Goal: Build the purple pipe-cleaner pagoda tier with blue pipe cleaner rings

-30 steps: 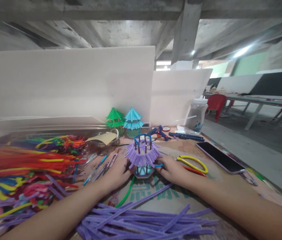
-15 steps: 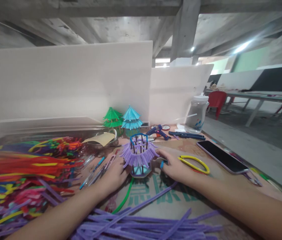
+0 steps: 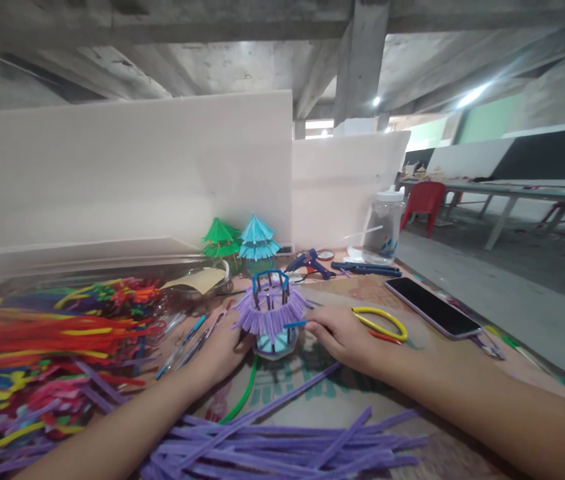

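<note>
A small pavilion model (image 3: 273, 310) stands upright in the middle of the table. It has a fringed purple pipe-cleaner roof, dark posts, a blue ring on top and a pale blue base. My left hand (image 3: 227, 343) is closed at its left side, fingertips partly hidden by the model. On the other side my right hand (image 3: 339, 333) pinches a short blue strip (image 3: 295, 325), whose tip reaches in front of the purple fringe. Whether the strip touches the model I cannot tell. Below lies a pile of purple pipe cleaners (image 3: 282, 447), with a green one (image 3: 245, 400) beside my left wrist.
Behind stand a green pavilion (image 3: 221, 238) and a light blue one (image 3: 257, 240), near a glue gun (image 3: 311, 263). Yellow-handled scissors (image 3: 379, 323), a phone (image 3: 432, 307) and a clear bottle (image 3: 383, 227) are at right. Colourful pipe cleaners (image 3: 62, 333) fill the left.
My right hand has turned, and the blue strip now points left toward the model. My left hand stays at the model's side. The whole view has shifted slightly.
</note>
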Motion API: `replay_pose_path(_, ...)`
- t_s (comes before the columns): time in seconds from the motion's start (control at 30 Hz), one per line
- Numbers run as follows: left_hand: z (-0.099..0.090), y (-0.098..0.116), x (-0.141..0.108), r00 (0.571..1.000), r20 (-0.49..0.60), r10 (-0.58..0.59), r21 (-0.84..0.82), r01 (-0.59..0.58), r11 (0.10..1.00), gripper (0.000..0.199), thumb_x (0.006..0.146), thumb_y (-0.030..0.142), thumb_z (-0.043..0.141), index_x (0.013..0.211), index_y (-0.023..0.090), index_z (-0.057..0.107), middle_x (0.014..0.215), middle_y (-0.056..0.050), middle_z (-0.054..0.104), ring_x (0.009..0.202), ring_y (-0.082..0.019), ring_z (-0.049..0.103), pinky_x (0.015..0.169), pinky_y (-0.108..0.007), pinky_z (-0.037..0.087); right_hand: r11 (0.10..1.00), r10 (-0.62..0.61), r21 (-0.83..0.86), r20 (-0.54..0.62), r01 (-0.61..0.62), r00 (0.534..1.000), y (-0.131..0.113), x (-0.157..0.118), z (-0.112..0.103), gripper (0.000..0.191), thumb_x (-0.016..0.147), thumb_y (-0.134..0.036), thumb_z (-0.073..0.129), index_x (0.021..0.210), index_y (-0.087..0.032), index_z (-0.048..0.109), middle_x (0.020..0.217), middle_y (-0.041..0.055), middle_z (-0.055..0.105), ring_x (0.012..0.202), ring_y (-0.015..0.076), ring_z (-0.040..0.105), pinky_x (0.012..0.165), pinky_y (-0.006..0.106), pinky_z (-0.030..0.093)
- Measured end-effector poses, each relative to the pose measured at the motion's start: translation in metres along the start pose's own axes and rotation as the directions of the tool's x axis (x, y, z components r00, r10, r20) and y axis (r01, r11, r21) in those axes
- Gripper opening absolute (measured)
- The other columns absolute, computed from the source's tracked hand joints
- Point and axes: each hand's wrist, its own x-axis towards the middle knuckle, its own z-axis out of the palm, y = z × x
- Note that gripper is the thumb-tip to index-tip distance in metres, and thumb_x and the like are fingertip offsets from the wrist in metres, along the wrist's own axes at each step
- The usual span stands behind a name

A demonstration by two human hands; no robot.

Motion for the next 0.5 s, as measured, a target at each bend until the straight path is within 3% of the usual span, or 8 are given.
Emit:
replay_pose_path(0.2,-0.001,-0.009,-0.007,0.999,0.052,-0.012,0.026,0.011,1.000,0.043,0.093,0.018,0.050,0.136,0.023,0.053,0.139,-0.011,0.059,0.136,-0.028,0.045,0.118,-0.047,0.033,0.946,-0.315,-0.092,-0.035,0.311,0.948,-0.010,-0.003,-0.001,0.036,0.105,-0.033,0.034,0.082,-0.020,0.059,0.067,0.0033,0.062,0.063,0.0160,0.053,0.062,0.029,0.036)
replay_pose_path(0.33,-0.001,-0.019,-0.013,0.995,0.088,-0.043,0.041,0.039,0.998,0.037,0.096,0.027,0.050,0.132,0.023,0.057,0.136,-0.012,0.061,0.131,-0.029,0.048,0.114,-0.049,0.035,0.921,-0.368,-0.124,0.026,0.369,0.929,-0.018,-0.003,-0.002,0.033,0.103,-0.029,0.035,0.081,-0.020,0.057,0.064,0.0024,0.059,0.059,0.0159,0.050,0.058,0.029,0.035)
replay_pose_path(0.5,-0.006,-0.013,-0.013,0.992,0.108,-0.064,0.087,0.055,0.995,0.025,0.097,0.030,0.048,0.104,0.020,0.070,0.121,-0.012,0.066,0.128,-0.031,0.049,0.112,-0.052,0.037,0.886,-0.437,-0.158,0.028,0.436,0.899,-0.027,-0.004,-0.002,0.019,0.100,-0.018,0.042,0.108,-0.017,0.059,0.075,0.0042,0.067,0.067,0.0153,0.059,0.063,0.027,0.042)
